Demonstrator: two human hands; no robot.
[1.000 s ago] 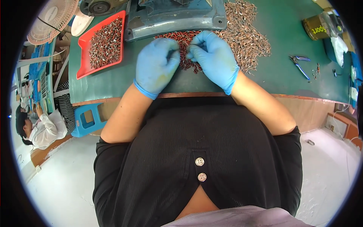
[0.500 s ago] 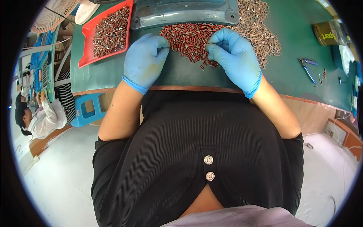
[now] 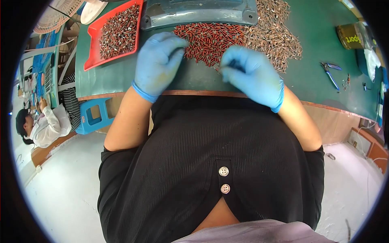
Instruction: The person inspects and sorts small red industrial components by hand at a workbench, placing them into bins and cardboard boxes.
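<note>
Both my hands wear blue gloves and hover over the near edge of a pile of small red cylindrical parts with metal leads [image 3: 208,40] on a green table. My left hand [image 3: 157,60] is at the pile's left side, fingers curled and thumb close to the index finger; whatever lies between the tips is too small to make out. At the right side is my right hand [image 3: 253,73], somewhat blurred, with a gap between its thumb and bent fingers. No part shows clearly in that gap. Against the red pile's right side lies a heap of copper-brown parts [image 3: 275,32].
A red tray [image 3: 92,48] of similar parts stands at the left. Behind the pile sits a grey-blue metal block [image 3: 198,14]. Blue-handled pliers [image 3: 330,75] and a dark yellowish container [image 3: 351,35] are at the right. A blue stool [image 3: 95,115] and a seated person [image 3: 42,123] are to the left.
My right hand has moved down toward me, and its thumb and fingers have parted. My left hand has shifted slightly right and up, its fingertips reaching farther over the pile.
</note>
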